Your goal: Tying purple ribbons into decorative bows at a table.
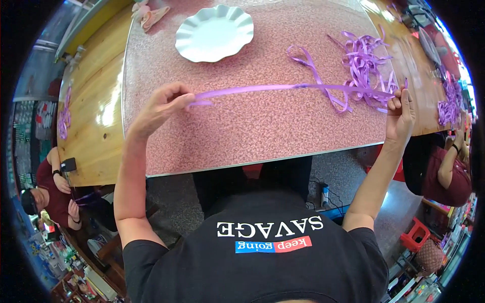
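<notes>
A purple ribbon [252,89] is stretched between my hands above the pink speckled tabletop. My left hand [164,108] pinches one end between thumb and fingers, and a short tail pokes out beside the thumb. The other end is pinched in my right hand [400,113], near the table's right edge; a small tip sticks up above the fingers. About midway along the ribbon is a darker purple spot. Just beyond my right hand lies a tangled heap of purple ribbons [365,63], and one loose ribbon [309,63] trails to its left.
A white plate with a wavy rim [214,34] stands at the far side. A crumpled pale cloth [151,17] lies at the far left. Wooden tabletops [96,136] flank the pink one. People in maroon sit left [56,202] and right [444,174], with more purple ribbons [448,103] at the right.
</notes>
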Available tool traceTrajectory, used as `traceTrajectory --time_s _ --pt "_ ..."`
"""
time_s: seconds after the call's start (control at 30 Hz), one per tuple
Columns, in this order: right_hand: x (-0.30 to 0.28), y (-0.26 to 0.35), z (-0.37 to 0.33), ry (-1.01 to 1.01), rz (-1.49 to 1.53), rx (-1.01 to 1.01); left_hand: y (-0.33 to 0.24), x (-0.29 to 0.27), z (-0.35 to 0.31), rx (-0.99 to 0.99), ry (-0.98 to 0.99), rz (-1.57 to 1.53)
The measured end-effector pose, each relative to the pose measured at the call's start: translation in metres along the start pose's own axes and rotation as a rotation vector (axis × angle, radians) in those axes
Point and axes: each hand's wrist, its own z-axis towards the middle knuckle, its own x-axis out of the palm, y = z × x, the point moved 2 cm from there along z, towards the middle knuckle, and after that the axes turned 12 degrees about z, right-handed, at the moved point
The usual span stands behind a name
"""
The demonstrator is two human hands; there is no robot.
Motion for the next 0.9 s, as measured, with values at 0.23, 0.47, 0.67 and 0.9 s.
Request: traceTrajectory --time_s 0.23,0.47,0.67,0.9 --pt "0.025 -0.011 0.010 -0.352 -0.789 -0.454 0.000 -0.005 -0.015 -0.087 -0.098 0.087" --pt "0.191 -0.126 -0.096 0.631 -0.739 -0.262 -0.089 0.057 0.011 0.355 -0.009 0.162" --pt "0.165 -0.115 -0.087 0.745 -0.600 0.314 -0.085 0.048 0.016 0.233 -0.011 0.018" --pt "0.161 -0.100 -0.076 0.858 -0.838 0.071 -0.058 0.046 0.010 0.157 0.016 -0.085"
